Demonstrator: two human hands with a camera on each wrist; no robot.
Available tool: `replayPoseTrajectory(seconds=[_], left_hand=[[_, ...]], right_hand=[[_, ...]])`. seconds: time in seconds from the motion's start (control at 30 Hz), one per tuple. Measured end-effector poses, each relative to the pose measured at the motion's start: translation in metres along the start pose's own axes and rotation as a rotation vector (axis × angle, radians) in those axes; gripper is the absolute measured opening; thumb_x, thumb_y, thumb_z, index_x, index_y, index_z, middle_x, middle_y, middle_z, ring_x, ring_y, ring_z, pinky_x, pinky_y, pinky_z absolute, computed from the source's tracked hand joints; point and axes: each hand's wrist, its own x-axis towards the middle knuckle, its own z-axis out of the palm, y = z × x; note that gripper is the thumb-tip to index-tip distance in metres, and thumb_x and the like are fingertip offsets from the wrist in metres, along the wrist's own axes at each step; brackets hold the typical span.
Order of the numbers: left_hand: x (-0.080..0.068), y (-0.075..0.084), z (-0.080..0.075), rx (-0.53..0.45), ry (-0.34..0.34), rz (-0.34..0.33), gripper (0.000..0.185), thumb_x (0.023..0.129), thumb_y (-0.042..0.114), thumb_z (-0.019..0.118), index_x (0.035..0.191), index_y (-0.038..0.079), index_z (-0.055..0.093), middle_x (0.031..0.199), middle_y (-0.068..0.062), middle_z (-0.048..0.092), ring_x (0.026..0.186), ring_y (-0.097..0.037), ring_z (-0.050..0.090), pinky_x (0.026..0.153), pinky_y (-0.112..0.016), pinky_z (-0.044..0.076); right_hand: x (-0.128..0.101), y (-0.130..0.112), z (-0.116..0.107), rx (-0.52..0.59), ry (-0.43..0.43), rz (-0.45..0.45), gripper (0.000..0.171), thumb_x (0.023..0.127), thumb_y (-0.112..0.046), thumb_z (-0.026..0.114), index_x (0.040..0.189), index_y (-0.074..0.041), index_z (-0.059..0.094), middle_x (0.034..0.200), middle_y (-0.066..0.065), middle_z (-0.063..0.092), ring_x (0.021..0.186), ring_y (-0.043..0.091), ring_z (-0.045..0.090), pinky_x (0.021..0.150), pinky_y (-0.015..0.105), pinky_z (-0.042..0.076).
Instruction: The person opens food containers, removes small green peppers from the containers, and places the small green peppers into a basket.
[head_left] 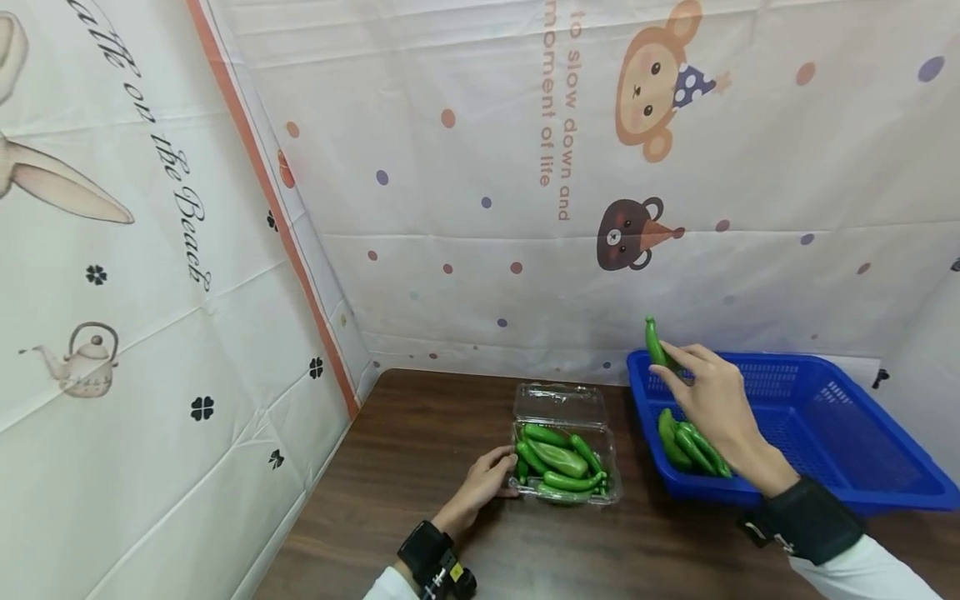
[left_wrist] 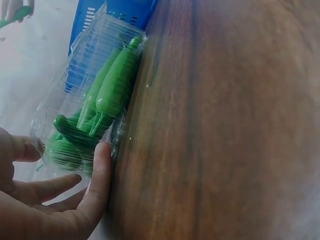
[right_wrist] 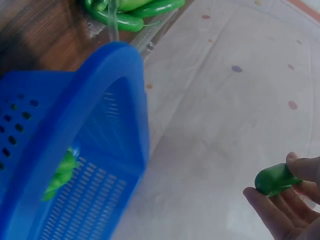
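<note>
A clear plastic clamshell box (head_left: 566, 454) with its lid open stands on the dark wooden table (head_left: 420, 483) and holds several green peppers (head_left: 558, 462). My left hand (head_left: 483, 483) rests against the box's left side, fingers (left_wrist: 97, 180) straight on its wall (left_wrist: 80, 115). My right hand (head_left: 712, 400) is raised over the left end of a blue plastic basket (head_left: 840, 442) and pinches one green pepper (head_left: 656, 343) upright; its end (right_wrist: 274, 179) shows between the fingertips. More green peppers (head_left: 686, 446) lie in the basket's near left corner.
Printed cloth sheets (head_left: 487, 208) wall in the table at the back and left. The basket (right_wrist: 75, 150) sits close to the right of the box. Bare table lies in front of both.
</note>
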Motion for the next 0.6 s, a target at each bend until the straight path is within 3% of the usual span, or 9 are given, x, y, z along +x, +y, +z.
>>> replayPoseTrajectory(seconds=[0.13,0.27,0.4,0.5,0.6], left_hand=[[0.0,-0.001,0.003,-0.002,0.001,-0.001,0.055,0.107,0.034,0.053,0.151,0.002,0.047,0.145,-0.029,0.052,0.098,-0.02,0.069,0.08,-0.034,0.066],[-0.002,-0.002,0.005,-0.009,-0.001,-0.005,0.053,0.106,0.033,0.054,0.15,0.003,0.049,0.146,-0.028,0.051,0.103,-0.021,0.067,0.08,-0.033,0.066],[-0.002,-0.002,0.004,-0.013,-0.001,-0.011,0.053,0.106,0.033,0.054,0.15,0.003,0.049,0.146,-0.027,0.051,0.109,-0.025,0.066,0.08,-0.033,0.066],[-0.001,-0.002,0.003,-0.016,0.004,-0.011,0.053,0.106,0.033,0.053,0.15,0.003,0.049,0.147,-0.027,0.051,0.119,-0.031,0.063,0.08,-0.033,0.066],[0.0,-0.001,0.002,-0.021,0.006,-0.006,0.053,0.107,0.032,0.053,0.15,0.002,0.049,0.147,-0.027,0.051,0.125,-0.034,0.06,0.08,-0.033,0.066]], right_hand=[[-0.007,0.014,-0.003,0.019,-0.03,0.1,0.039,0.086,-0.004,0.08,0.121,0.009,0.07,0.093,0.024,0.069,0.069,0.035,0.067,0.049,0.021,0.045],[-0.018,0.032,-0.005,0.03,-0.14,0.208,0.04,0.093,-0.01,0.075,0.125,0.011,0.066,0.097,0.029,0.069,0.07,0.033,0.066,0.048,0.02,0.04],[-0.026,0.047,-0.004,0.027,-0.376,0.298,0.038,0.097,-0.012,0.069,0.125,0.014,0.065,0.093,0.028,0.072,0.054,0.019,0.057,0.041,0.023,0.032],[-0.03,0.057,-0.003,0.024,-0.602,0.351,0.034,0.098,-0.01,0.065,0.121,0.014,0.066,0.086,0.022,0.073,0.054,0.014,0.053,0.044,0.026,0.034],[-0.034,0.065,-0.001,0.016,-0.76,0.38,0.02,0.097,-0.008,0.063,0.104,0.01,0.071,0.073,0.009,0.064,0.058,0.014,0.048,0.05,0.028,0.034]])
